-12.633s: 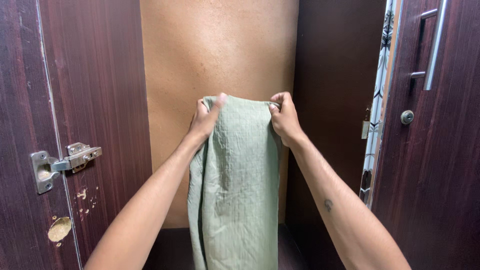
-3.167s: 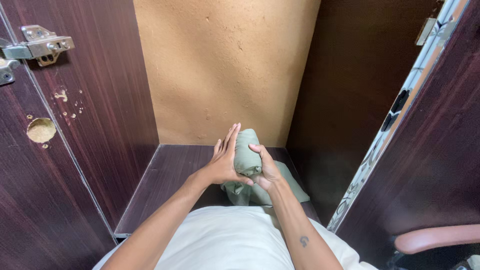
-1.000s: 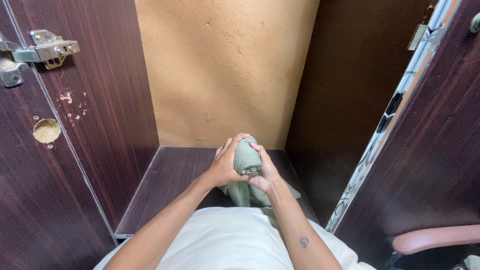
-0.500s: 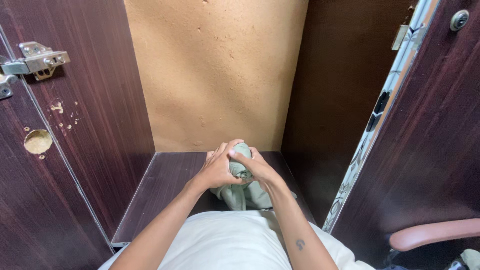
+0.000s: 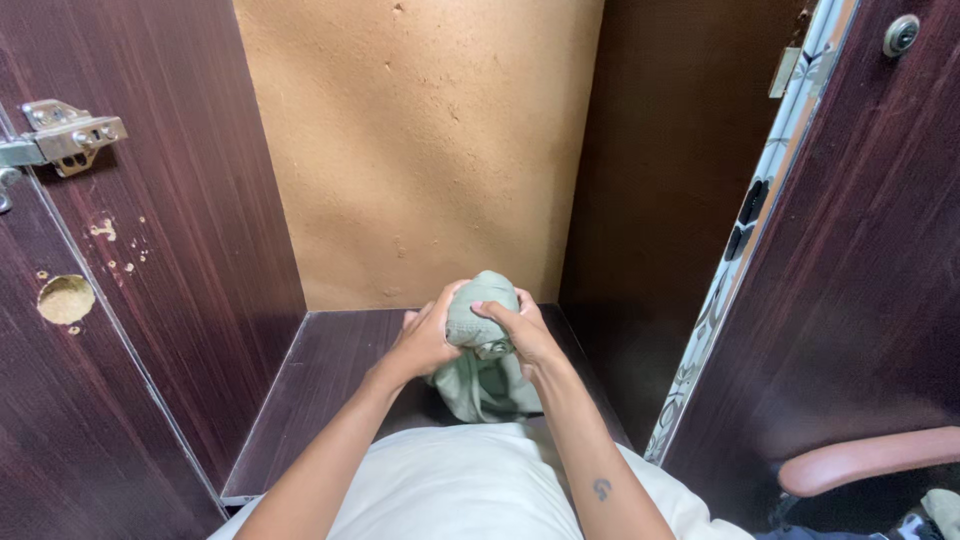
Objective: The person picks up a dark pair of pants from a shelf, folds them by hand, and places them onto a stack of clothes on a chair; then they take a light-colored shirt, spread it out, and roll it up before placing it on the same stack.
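Observation:
A pale green cloth is rolled into a tight bundle, its loose tail hanging down onto the dark wooden shelf of a cupboard. My left hand wraps the left side of the roll. My right hand grips its right side and front, fingers curled over the cloth. Both hands hold the bundle just above the shelf, in front of the rough tan back wall.
A dark wooden cupboard side panel with a metal hinge stands on the left. On the right are an open dark door with a round lock and a patterned strip. A pink chair arm shows at the lower right.
The cloth, earlier held up spread out, is now rolled small. Over the last second my hands closed tighter round the roll and lifted it slightly; the view shifted a little left.

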